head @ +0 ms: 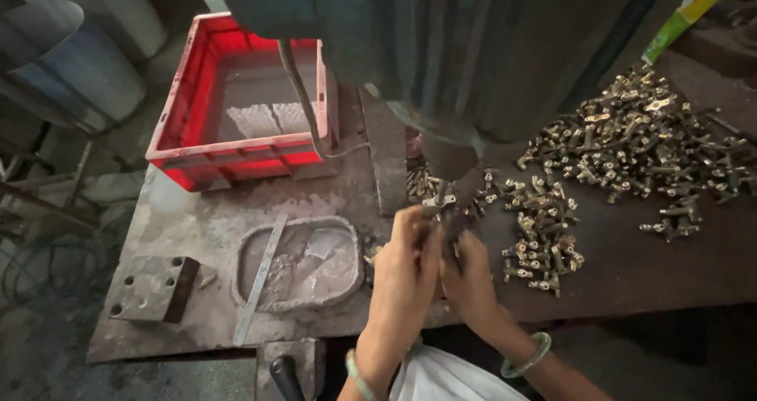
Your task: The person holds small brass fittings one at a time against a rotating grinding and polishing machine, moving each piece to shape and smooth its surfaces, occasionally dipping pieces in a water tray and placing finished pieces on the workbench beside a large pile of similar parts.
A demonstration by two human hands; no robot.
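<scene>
Grimy workbench [205, 212]: left hand [404, 251] and right hand [467, 271] pinch one brass fitting [438, 201] under the press spindle [449, 160]; a large pile of fittings [631, 141] appears unprocessed.

Red crate [236, 160], brass-coloured fittings [631, 145]

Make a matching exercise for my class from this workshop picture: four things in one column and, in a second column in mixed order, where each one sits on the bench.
Things
1. red plastic crate
2. large heap of brass parts
3. dark metal block with holes
4. shallow grey tray

Places
A. near left corner of the bench
B. far right of the bench
C. far left, behind the tray
D. just left of the left hand

Pairs: 1-C, 2-B, 3-A, 4-D
</scene>
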